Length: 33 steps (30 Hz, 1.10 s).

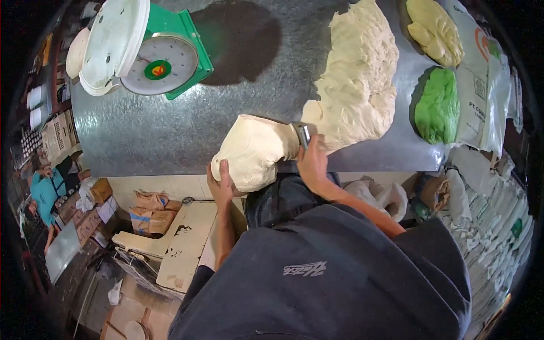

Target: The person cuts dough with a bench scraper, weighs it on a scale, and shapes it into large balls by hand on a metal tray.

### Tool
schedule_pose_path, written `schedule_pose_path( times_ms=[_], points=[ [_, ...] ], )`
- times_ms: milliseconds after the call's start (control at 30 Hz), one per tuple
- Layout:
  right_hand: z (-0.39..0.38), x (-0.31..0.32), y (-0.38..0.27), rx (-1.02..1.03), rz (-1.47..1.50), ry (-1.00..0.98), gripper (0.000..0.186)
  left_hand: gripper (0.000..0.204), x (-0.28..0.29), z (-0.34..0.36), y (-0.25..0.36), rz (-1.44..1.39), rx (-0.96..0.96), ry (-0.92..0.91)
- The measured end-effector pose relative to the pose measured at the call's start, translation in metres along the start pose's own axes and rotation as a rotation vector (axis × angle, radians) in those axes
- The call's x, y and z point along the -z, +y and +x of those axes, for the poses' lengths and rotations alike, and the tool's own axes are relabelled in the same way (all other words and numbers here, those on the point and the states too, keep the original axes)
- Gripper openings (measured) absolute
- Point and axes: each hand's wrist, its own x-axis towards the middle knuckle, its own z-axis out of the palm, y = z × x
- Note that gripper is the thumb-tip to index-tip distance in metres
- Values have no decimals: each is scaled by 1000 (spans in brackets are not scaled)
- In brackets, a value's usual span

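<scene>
"Where's the dough piece (255, 147)?"

"At the front of the table (158, 130), its lower part hanging past the edge. The large pale dough mass (360, 79) lies just to its right."

"And the hands?"

"Apart, one at each end of the piece. The left hand (222, 184) grips its lower left side, thumb toward the body. The right hand (313, 164) is wrapped around a metal scraper (304, 136), right where the piece and the mass come closest. I can't tell whether they're fully parted there."

"What could go wrong?"

"The overhang worries me most. Dough that soft could sag under its own weight and slide off the front if the left hand slackens. If it's joined at the scraper, a pull could stretch a ragged strand instead of leaving a clean edge. And a slip of the scraper could gouge the mass."

"Any writing?"

"Some. The white sack (470, 96) at the right carries dark print, with part of an orange ring above. The dark shirt (340, 294) has pale, slanted script across it. The green scale (195, 51) has marks around its dial, too small to make out. The cardboard box (59, 136) at far left is printed too, but blurred."
</scene>
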Motion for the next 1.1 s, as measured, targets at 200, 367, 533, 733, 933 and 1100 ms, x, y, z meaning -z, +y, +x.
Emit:
schedule_pose_path(
  times_ms=[200,367,533,733,933,1100],
  points=[
    [30,-72,-53,171,365,-292,70,53,24,57,13,-362,140,-91],
    [32,1,-120,185,521,-277,64,45,71,80,117,-398,-98,-83],
    [75,110,-271,598,835,-321,51,39,121,121,298,-672,-296,-392],
    [143,131,-377,663,590,-35,33,40,104,285,378,-753,-373,-749],
    [157,99,-339,286,740,-15,28,82,78,311,359,-426,-549,-397],
    [101,73,-260,-61,1249,155,38,76,83,319,358,153,-807,-233]
  ],
)
